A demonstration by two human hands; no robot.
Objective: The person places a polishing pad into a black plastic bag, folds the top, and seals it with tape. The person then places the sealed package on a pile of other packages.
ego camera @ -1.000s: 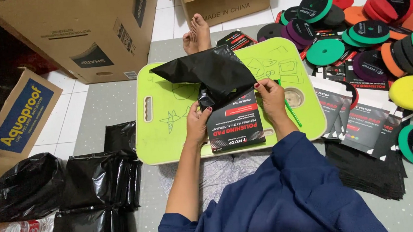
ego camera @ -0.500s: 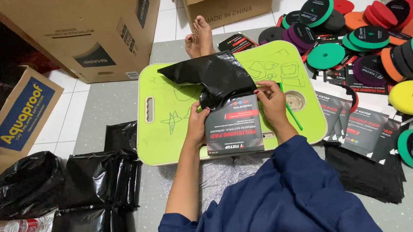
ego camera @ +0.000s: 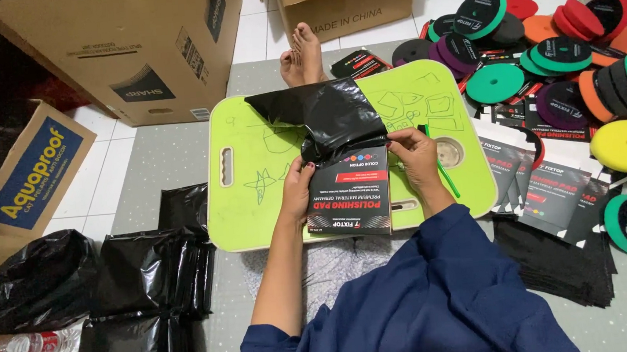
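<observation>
Nearest the camera, a dark blue sleeve (ego camera: 440, 299) covered the right arm, while the left forearm reached forward bare. The left hand (ego camera: 298, 190) gripped the left edge of a black printed packet (ego camera: 349, 193), fingers closed on it, and the right hand (ego camera: 415, 160) pinched the packet's upper right corner where it met a black plastic bag (ego camera: 324, 116). The packet's top end sat inside the bag's mouth, its lower part lying on a lime-green lap tray (ego camera: 249, 202), which rested on the grey mat in front of the person. A green pen (ego camera: 442, 168) lay on the tray just beside the right hand. To the left, folded black bags (ego camera: 144, 283) were heaped on the floor, and to the right more black packets (ego camera: 550, 196) were fanned out over a flat stack of bags. Beyond the tray were the person's bare feet (ego camera: 303, 55), coloured foam pads (ego camera: 561, 41) piled at the far right, and cardboard boxes (ego camera: 135, 49) on white tile.
</observation>
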